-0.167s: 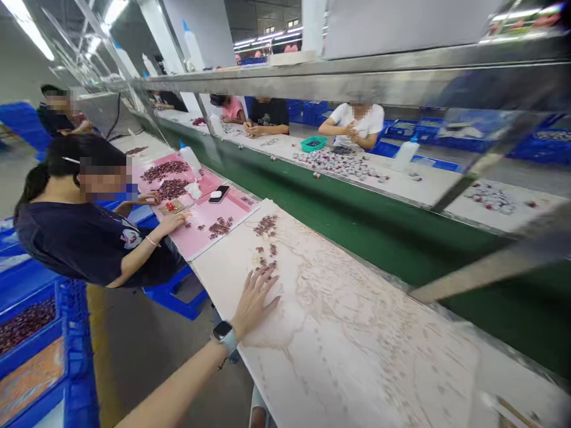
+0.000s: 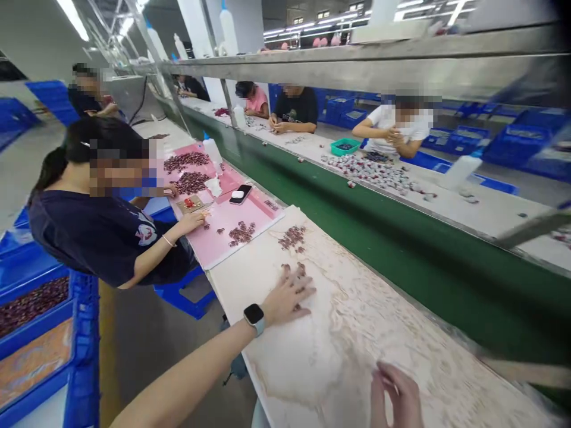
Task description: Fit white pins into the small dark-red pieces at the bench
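Note:
My left hand [image 2: 289, 299], wearing a watch [image 2: 254, 316] at the wrist, lies palm down on the pale worktop [image 2: 307, 368] with its fingers spread. Around and under its fingertips are a few small brownish-red pieces [image 2: 298, 268], partly hidden by the fingers. Just beyond them is a loose pile of similar pieces [image 2: 292, 238]. At the bottom edge, my right hand [image 2: 397, 395] hovers near the worktop with thumb and fingers curled together in a pinch. Whatever it may hold is too small or blurred to see.
A co-worker [image 2: 98, 220] sits at the left by a pink mat [image 2: 223, 244] with reddish piles and a phone [image 2: 241, 194]. A green trough [image 2: 357, 220] separates my worktop from the opposite bench. Blue crates [image 2: 84, 333] stand at lower left; a metal shelf [image 2: 357, 65] crosses above.
My view has shifted, so the scene sits further right and down on the left side. My right hand has come into view at the bottom. The left hand stays spread by the pieces.

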A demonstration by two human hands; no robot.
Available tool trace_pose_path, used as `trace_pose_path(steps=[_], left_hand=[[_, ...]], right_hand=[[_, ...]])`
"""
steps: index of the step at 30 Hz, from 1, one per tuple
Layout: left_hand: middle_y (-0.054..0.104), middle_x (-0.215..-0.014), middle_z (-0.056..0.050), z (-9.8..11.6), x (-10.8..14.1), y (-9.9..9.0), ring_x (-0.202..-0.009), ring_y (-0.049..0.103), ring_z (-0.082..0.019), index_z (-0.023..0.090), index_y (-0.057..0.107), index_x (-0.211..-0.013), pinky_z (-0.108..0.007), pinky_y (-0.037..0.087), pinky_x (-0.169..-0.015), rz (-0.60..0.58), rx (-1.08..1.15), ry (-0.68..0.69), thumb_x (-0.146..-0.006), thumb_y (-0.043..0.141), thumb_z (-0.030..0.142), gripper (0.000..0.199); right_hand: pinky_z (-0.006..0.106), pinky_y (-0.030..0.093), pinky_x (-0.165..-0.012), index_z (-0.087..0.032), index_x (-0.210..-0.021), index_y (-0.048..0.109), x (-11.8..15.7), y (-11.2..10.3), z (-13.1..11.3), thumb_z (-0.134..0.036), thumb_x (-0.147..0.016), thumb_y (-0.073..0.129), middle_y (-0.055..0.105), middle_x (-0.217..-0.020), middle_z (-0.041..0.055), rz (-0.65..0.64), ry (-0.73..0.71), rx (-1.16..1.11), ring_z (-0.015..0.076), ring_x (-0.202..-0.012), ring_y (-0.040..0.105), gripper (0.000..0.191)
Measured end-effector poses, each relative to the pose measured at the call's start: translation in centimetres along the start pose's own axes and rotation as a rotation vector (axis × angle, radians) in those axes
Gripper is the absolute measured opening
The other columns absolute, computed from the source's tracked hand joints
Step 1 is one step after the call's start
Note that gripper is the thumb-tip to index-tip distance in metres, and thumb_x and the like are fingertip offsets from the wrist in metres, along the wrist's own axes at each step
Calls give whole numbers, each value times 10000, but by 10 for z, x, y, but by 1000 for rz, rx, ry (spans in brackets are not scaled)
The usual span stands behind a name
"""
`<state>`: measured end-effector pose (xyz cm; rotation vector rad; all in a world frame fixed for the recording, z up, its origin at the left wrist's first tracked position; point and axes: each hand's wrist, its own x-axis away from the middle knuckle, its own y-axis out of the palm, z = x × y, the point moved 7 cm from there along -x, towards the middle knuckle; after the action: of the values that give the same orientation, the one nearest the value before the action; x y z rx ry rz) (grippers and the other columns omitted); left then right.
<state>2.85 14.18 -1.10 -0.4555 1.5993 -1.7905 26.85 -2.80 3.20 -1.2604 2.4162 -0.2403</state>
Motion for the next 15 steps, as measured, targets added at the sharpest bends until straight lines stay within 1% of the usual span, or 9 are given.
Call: trace_pose_path(steps=[2, 4, 6, 8, 10, 12, 14, 15], left_hand=[[631, -1545, -116, -10, -10, 4, -1560, 497, -363, 227, 668, -1426, -701, 397, -1307, -29, 40, 106, -1019, 714, 571, 535], [686, -1452, -121, -20, -15, 4, -1480, 582, -318, 173, 709, -1305, -642, 446, -1292, -21, 49, 123, -1053, 690, 500, 413], [709, -1408, -121, -31, -18, 2, -1442, 616, -295, 146, 721, -1233, -603, 474, -1281, -4, 47, 116, -1068, 684, 420, 322], [700, -1439, -120, -46, -19, -2, -1449, 614, -284, 141, 725, -1215, -576, 481, -1284, 16, 49, 94, -1062, 698, 365, 272], [667, -1501, -130, -66, -19, -7, -1478, 594, -293, 141, 716, -1258, -574, 479, -1290, 40, 49, 36, -1050, 719, 383, 319], [624, -1558, -154, -90, -18, -11, -1512, 566, -319, 139, 683, -1350, -602, 463, -1300, 70, 45, -61, -1040, 726, 456, 445], [581, -1604, -175, -115, -18, -15, -1549, 527, -348, 143, 633, -1443, -639, 433, -1315, 102, 43, -179, -1028, 719, 540, 581], [560, -1623, -185, -127, -17, -17, -1568, 504, -363, 142, 611, -1474, -658, 416, -1322, 118, 42, -247, -1024, 714, 565, 626]], right_hand=[[445, 646, -853, -210, -1207, 698, -36, 62, -4, -485, -1082, 613, 734, -1182, 90, -95, -47, 56, 251, -1032, 729, 314], [494, 636, -898, -219, -1234, 690, -74, 123, -6, -491, -1111, 522, 727, -1199, 127, -203, -99, 105, 290, -1088, 723, 343], [555, 615, -1010, -225, -1282, 686, -110, 181, -9, -492, -1116, 503, 720, -1275, 140, -312, -168, 140, 310, -1184, 709, 364], [618, 545, -1158, -226, -1346, 677, -143, 235, -11, -475, -1076, 622, 697, -1426, 119, -435, -254, 164, 328, -1364, 650, 371], [664, 478, -1232, -242, -1404, 664, -171, 281, -12, -461, -1041, 701, 630, -1576, 116, -526, -319, 195, 351, -1473, 580, 426], [681, 452, -1255, -253, -1432, 656, -193, 321, -12, -443, -1032, 723, 589, -1637, 115, -594, -364, 225, 361, -1508, 553, 447], [681, 462, -1249, -248, -1423, 665, -207, 353, -11, -430, -1031, 731, 600, -1628, 113, -646, -388, 253, 358, -1497, 566, 437], [677, 471, -1242, -243, -1411, 672, -209, 364, -11, -427, -1030, 734, 613, -1613, 113, -665, -393, 266, 356, -1486, 578, 428]])
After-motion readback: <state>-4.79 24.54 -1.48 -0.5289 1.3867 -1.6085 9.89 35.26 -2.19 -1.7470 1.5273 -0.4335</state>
